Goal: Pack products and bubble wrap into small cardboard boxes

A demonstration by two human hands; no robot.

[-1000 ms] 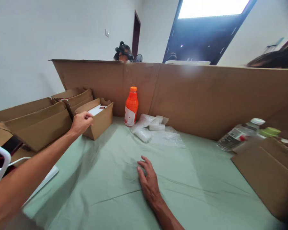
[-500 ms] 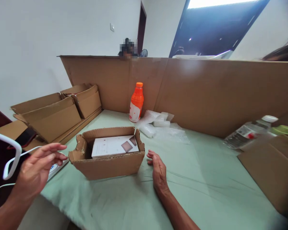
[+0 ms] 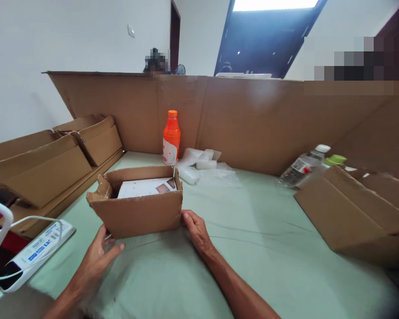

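Observation:
A small open cardboard box (image 3: 139, 215) stands on the green cloth in front of me. A white carton (image 3: 136, 188) with brown squares printed on it lies inside, partly hidden by the box's near wall. My left hand (image 3: 98, 252) is at the box's lower left corner, its fingers partly hidden behind that end and its thumb sticking out in front. At the opposite end, the curled fingers of my right hand (image 3: 197, 230) press against the box's right side. Between them, my two hands hold the box by its ends.
Behind the box stand an orange bottle (image 3: 171, 138) and crumpled bubble wrap (image 3: 199, 166). Cardboard boxes (image 3: 40, 173) line the left. A power strip (image 3: 36, 254) with white cables lies beside them. A clear bottle (image 3: 302, 167) leans near another box (image 3: 342, 212) at right. A cardboard wall (image 3: 252, 119) closes the back.
Both hands have come in from beside the box to its two ends and now touch it. The view has shifted to the right.

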